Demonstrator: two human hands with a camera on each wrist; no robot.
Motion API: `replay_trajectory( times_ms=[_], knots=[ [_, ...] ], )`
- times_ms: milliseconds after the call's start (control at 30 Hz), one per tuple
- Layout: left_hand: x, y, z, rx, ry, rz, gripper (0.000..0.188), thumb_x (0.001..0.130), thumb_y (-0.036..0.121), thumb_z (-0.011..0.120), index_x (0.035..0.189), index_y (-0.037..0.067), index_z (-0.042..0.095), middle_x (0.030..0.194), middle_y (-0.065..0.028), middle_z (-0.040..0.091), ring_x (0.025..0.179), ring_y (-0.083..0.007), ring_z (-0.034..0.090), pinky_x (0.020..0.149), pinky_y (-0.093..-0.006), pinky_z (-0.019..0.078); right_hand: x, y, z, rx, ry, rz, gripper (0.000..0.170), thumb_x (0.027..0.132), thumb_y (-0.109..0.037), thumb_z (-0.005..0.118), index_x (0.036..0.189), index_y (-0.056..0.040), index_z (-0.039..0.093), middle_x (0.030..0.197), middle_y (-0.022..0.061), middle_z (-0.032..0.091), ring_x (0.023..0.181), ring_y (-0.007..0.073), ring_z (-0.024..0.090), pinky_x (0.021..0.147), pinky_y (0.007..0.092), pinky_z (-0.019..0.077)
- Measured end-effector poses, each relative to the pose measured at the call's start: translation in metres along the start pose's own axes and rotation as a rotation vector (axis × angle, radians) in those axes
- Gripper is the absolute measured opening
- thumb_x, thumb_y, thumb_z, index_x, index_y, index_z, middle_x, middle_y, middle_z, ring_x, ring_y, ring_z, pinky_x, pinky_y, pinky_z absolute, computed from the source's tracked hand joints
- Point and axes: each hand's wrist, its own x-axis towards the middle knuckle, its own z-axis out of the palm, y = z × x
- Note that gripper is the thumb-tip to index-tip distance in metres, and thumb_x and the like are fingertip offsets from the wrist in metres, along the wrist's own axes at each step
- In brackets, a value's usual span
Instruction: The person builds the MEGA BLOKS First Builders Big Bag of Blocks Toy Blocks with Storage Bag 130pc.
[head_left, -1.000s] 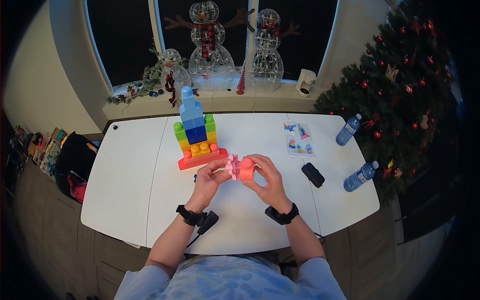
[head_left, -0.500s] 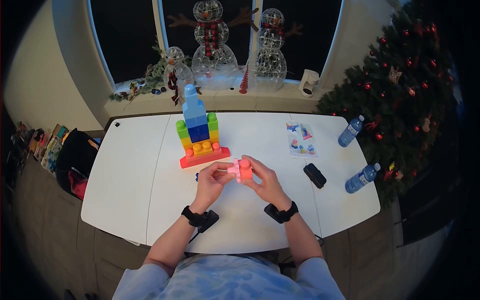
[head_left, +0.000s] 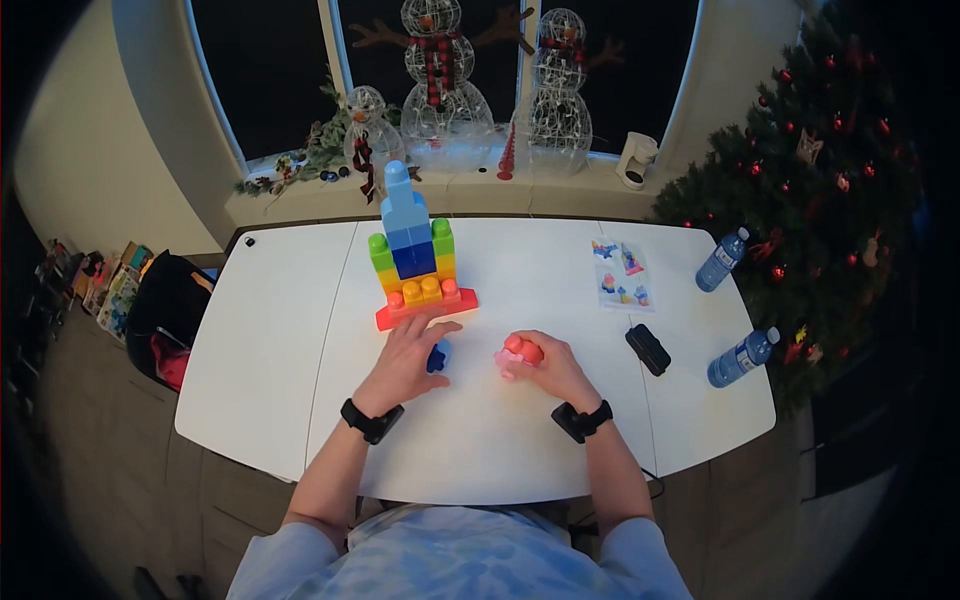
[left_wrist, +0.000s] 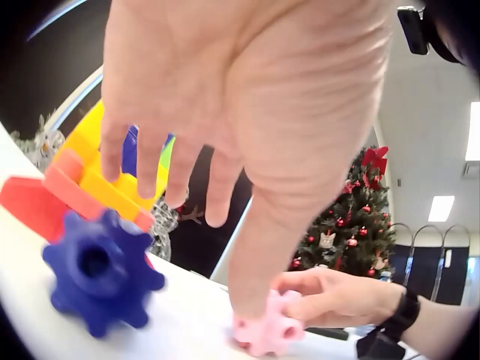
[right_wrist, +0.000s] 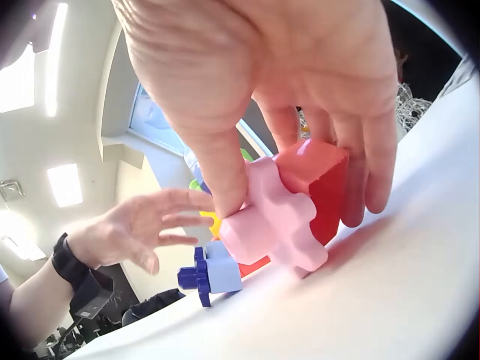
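Observation:
My right hand (head_left: 562,376) grips a red block (right_wrist: 322,180) with a pink gear (right_wrist: 271,217) fixed to its side, low at the white table (head_left: 480,440). Its thumb presses the gear while the other fingers lie behind the block. My left hand (head_left: 400,366) hovers with spread fingers around a dark blue gear (left_wrist: 103,273), holding nothing. That gear is joined to a light blue block (right_wrist: 224,268), and both rest on the table. Just beyond the left hand stands a tall tower of building blocks (head_left: 412,262) on a red base (head_left: 455,304).
At the right lie a picture sheet (head_left: 622,274) and a black case (head_left: 648,350). Two water bottles (head_left: 722,260) stand along the right edge. A decorated Christmas tree (head_left: 790,190) rises behind them, and wire snowmen (head_left: 445,110) line the window sill.
My left hand has let go of the pink gear and moved left to the blue gear. The right hand has carried the red block with its pink gear rightward and down to the table.

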Motion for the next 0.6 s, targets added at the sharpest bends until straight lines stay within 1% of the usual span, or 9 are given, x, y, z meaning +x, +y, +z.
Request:
replay_trajectory(
  times_ms=[67,167,267,333,367,433,467,533,600],
  knots=[
    [0.001,-0.024,0.000,0.032,-0.050,0.036,0.085,0.063,0.001,0.089,0.141,0.016,0.058,0.152,-0.0112,0.048,0.139,-0.0367,0.046,0.113,-0.0455,0.0444,0.000,0.000,-0.006,-0.010,-0.017,0.012,0.044,0.085,-0.020,0.081,0.124,-0.0057,0.067,0.111,0.0141,0.074,0.100,0.0268,0.073,0.092,0.0363,0.0567],
    [0.002,-0.040,0.001,-0.007,-0.129,0.043,0.083,0.064,0.000,0.088,0.140,0.015,0.058,0.146,-0.0117,0.054,0.133,-0.0358,0.053,0.110,-0.0442,0.0480,0.000,-0.006,-0.016,0.001,-0.059,0.041,0.038,0.088,-0.017,0.077,0.123,-0.0056,0.068,0.108,0.0125,0.074,0.095,0.0242,0.072,0.090,0.0352,0.0567],
    [0.001,-0.046,0.005,-0.108,-0.216,-0.050,0.083,0.065,-0.002,0.087,0.141,0.015,0.058,0.139,-0.0126,0.060,0.124,-0.0333,0.061,0.105,-0.0425,0.0526,0.000,-0.003,-0.023,0.014,-0.090,0.043,0.036,0.089,-0.015,0.073,0.123,-0.0059,0.068,0.105,0.0105,0.072,0.091,0.0216,0.068,0.088,0.0339,0.0554],
    [-0.004,-0.046,0.008,-0.096,-0.115,-0.062,0.080,0.066,0.000,0.088,0.139,0.012,0.058,0.131,-0.0130,0.065,0.115,-0.0312,0.066,0.099,-0.0399,0.0562,-0.001,0.004,-0.027,0.008,-0.096,0.025,0.035,0.089,-0.013,0.072,0.123,-0.0061,0.069,0.104,0.0095,0.072,0.088,0.0203,0.065,0.087,0.0333,0.0547],
    [-0.008,-0.045,0.008,-0.093,-0.119,-0.063,0.080,0.066,0.000,0.088,0.139,0.012,0.058,0.131,-0.0130,0.065,0.115,-0.0312,0.066,0.099,-0.0399,0.0562,0.000,0.010,-0.028,0.004,-0.104,0.034,0.038,0.089,-0.014,0.072,0.126,-0.0067,0.068,0.106,0.0071,0.071,0.093,0.0176,0.065,0.085,0.0314,0.0535],
    [-0.013,-0.040,0.005,-0.136,-0.001,-0.264,0.077,0.067,0.005,0.090,0.136,0.008,0.057,0.130,-0.0128,0.066,0.116,-0.0318,0.066,0.101,-0.0412,0.0553,0.000,0.014,-0.028,0.007,-0.107,0.042,0.041,0.090,-0.014,0.073,0.130,-0.0073,0.067,0.107,0.0046,0.070,0.098,0.0149,0.064,0.084,0.0295,0.0523],
    [-0.012,-0.041,0.003,-0.130,-0.004,-0.262,0.077,0.067,0.005,0.090,0.136,0.008,0.057,0.130,-0.0128,0.066,0.116,-0.0318,0.066,0.101,-0.0412,0.0553,0.000,0.014,-0.029,0.016,-0.109,0.043,0.041,0.090,-0.013,0.072,0.130,-0.0066,0.066,0.108,0.0052,0.071,0.097,0.0159,0.065,0.084,0.0301,0.0530],
    [-0.014,-0.043,0.000,-0.167,0.401,-0.238,0.075,0.068,0.008,0.092,0.133,0.006,0.055,0.127,-0.0127,0.067,0.116,-0.0326,0.067,0.102,-0.0423,0.0543,-0.001,0.017,-0.027,0.031,-0.110,0.049,0.041,0.091,-0.013,0.071,0.131,-0.0058,0.065,0.110,0.0058,0.071,0.097,0.0170,0.065,0.084,0.0307,0.0538],
    [-0.007,-0.046,-0.006,-0.109,0.473,-0.215,0.074,0.070,0.007,0.092,0.133,0.006,0.053,0.125,-0.0137,0.068,0.117,-0.0334,0.067,0.103,-0.0433,0.0534,-0.002,0.024,-0.023,0.028,-0.047,-0.005,0.045,0.091,-0.011,0.072,0.134,-0.0060,0.062,0.110,0.0080,0.072,0.096,0.0192,0.068,0.085,0.0333,0.0556]
  ],
)
